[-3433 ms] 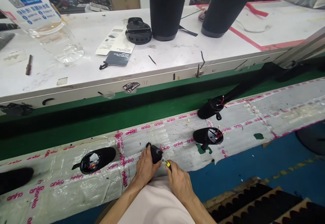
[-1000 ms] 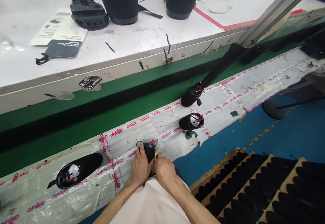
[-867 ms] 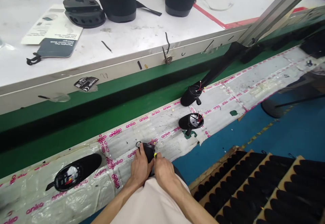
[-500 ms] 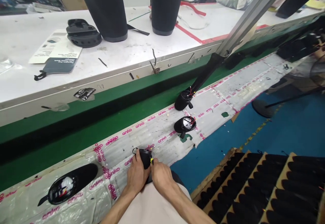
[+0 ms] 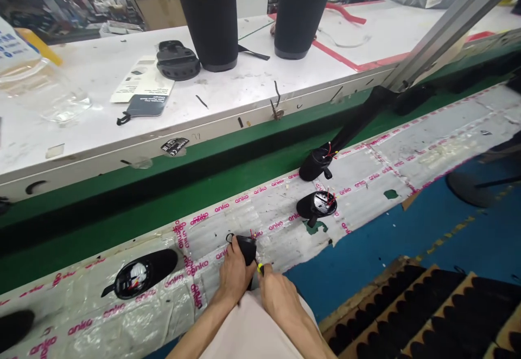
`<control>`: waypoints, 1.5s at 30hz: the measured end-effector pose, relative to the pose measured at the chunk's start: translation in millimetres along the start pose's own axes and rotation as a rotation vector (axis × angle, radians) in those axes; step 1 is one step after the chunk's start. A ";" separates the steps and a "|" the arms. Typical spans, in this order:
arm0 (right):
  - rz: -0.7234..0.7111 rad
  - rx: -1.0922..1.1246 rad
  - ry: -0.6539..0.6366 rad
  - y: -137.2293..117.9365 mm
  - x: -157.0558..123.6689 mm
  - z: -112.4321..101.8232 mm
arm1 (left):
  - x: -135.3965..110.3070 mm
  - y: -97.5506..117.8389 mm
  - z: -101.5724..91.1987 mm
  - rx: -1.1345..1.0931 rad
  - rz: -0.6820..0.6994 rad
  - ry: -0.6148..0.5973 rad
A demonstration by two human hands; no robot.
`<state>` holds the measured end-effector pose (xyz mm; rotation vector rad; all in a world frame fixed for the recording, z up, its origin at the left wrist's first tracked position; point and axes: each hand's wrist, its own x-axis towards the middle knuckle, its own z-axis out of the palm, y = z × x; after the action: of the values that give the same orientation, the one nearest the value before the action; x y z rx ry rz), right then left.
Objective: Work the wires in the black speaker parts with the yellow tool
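Left hand (image 5: 236, 275) wrapped round small black part (image 5: 247, 249), pinning it on taped ledge (image 5: 366, 185). Right hand (image 5: 279, 296) pinching yellow-tipped piece (image 5: 260, 267) against part's near end. Two similar black parts (image 5: 316, 205) farther right along ledge, another (image 5: 142, 274) left of hands.

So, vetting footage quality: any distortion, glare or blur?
Head view: black cylinders splay apart; sheen on the taped plastic ledge; left hand gripping the black part and right hand pinching the yellow tip are sharp; far clutter soft.
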<state>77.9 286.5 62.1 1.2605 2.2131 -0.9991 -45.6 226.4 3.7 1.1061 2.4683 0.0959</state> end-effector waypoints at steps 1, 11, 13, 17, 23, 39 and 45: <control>0.005 -0.001 0.001 2.1 -1.5 -1.3 | 1.4 -2.4 -2.3 -0.025 0.001 -0.006; -0.153 -0.049 0.159 12.3 22.4 11.0 | 13.1 -18.0 -24.9 -0.247 0.022 -0.183; -0.157 -0.078 0.159 12.9 25.7 13.1 | 13.6 -18.5 -22.8 -0.256 0.029 -0.169; -0.188 -0.115 0.151 17.3 31.6 13.8 | 16.0 -23.0 -20.1 -0.298 0.021 -0.188; -0.237 -0.137 0.136 17.5 35.9 14.1 | 17.3 -26.4 -21.4 -0.330 0.020 -0.197; -0.241 -0.221 0.121 19.8 36.6 12.7 | 17.6 -26.1 -22.4 -0.340 0.017 -0.199; -0.217 -0.242 0.114 15.3 39.7 11.9 | 18.6 -24.5 -20.9 -0.313 0.012 -0.188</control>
<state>70.7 305.4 22.8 1.0094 2.5121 -0.7194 -82.2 225.6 10.3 0.9484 2.1877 0.3528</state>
